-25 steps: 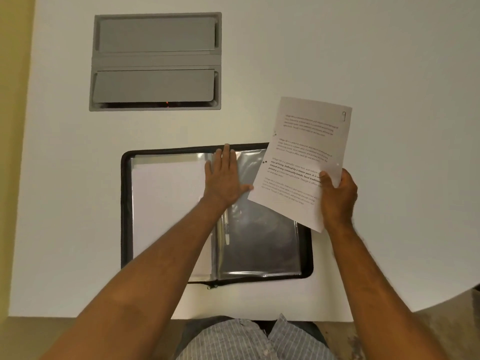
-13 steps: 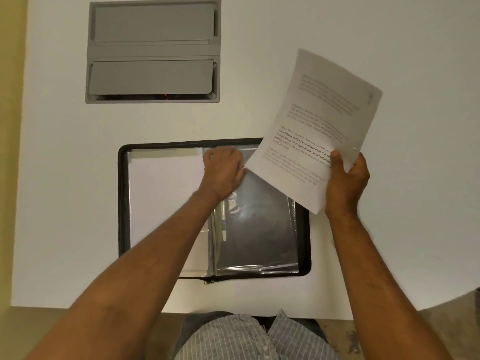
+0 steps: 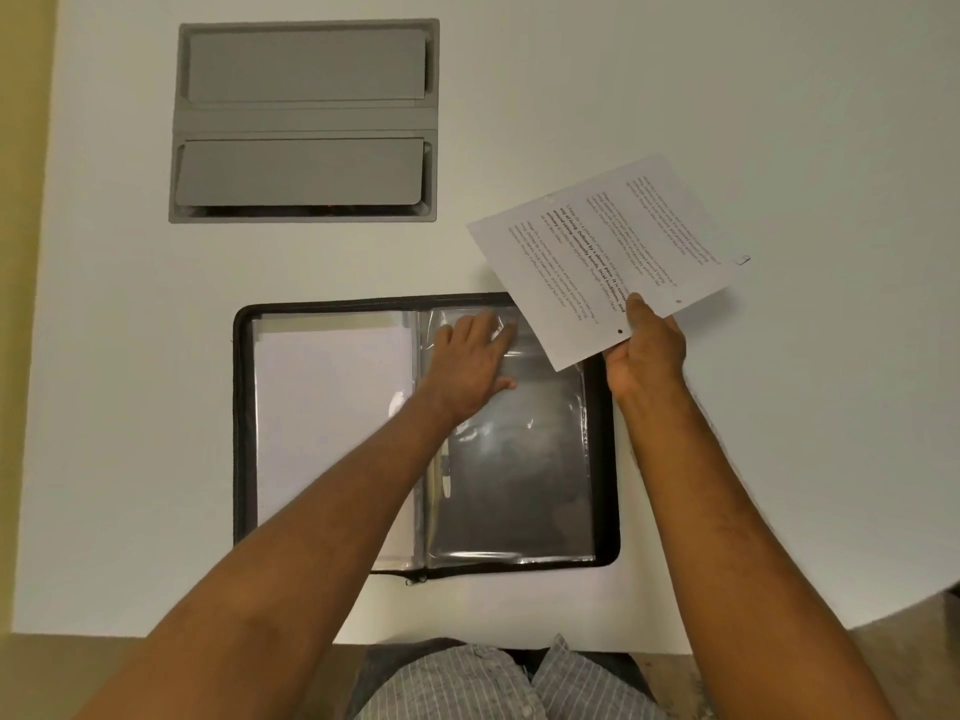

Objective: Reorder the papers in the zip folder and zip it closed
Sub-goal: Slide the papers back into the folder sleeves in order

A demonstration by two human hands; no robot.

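**Clear plastic sleeve open, one printed sheet aloft: risk of a creased or misfiled page**

I note the zip folder (image 3: pixel 244 407) lying open flat on the white table (image 3: pixel 727 96), directly under both forearms. The left hand (image 3: pixel 470 366) rests on the upper part of the clear sleeve (image 3: pixel 514 459) on the folder's right page; its fingers are blurred at the sleeve's top edge, and I cannot tell whether they pinch the plastic or only press it. The right hand (image 3: pixel 644 350) pinches a printed sheet (image 3: pixel 608 262) by its near edge, thumb on top, with the sheet tilted and fanning out beyond the hand, its lower corner overlapping the folder's far right corner. A blank white page (image 3: pixel 332 423) sits in the sleeve left of the left hand.

Hazards, in my judgement:
- Held by one edge only, the sheet may droop or buckle on entering the sleeve.
- If the left hand does not hold the sleeve mouth open, the sheet's corner may catch and fold.
- The sheet is rotated against the sleeve, so it needs squaring first.
- A protruding page could foul the zip (image 3: pixel 415 579) near my body on closing.

A grey tray (image 3: pixel 306 119) lies well beyond the left hand, uninvolved.
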